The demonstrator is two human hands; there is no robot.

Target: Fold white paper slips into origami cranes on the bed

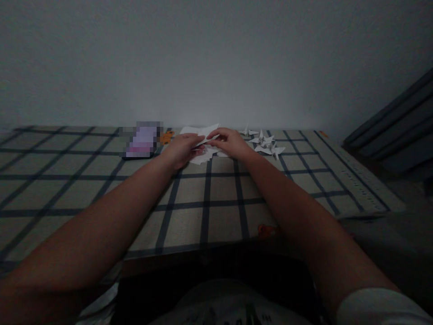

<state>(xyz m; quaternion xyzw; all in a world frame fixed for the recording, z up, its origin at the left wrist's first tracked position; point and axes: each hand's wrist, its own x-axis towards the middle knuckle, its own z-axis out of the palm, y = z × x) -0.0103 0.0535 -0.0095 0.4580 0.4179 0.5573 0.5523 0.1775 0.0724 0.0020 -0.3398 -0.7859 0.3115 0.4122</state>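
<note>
My left hand (182,148) and my right hand (230,141) meet near the far side of the table. Between them is a folded piece of white paper (212,131), pinched by the fingers of both hands. Its exact shape is partly hidden by my fingers. Loose white paper sheets (201,159) lie on the cloth beneath and behind my hands. Just right of my right hand sits a cluster of several small folded paper cranes (265,144), with pointed tips sticking up.
A checked tablecloth (182,198) covers the table. Left of my hands a phone with a blurred screen (142,141) leans back beside a small orange figure (167,137). A pale wall (209,63) rises directly behind the table. Dark slatted panels (399,122) stand at the right.
</note>
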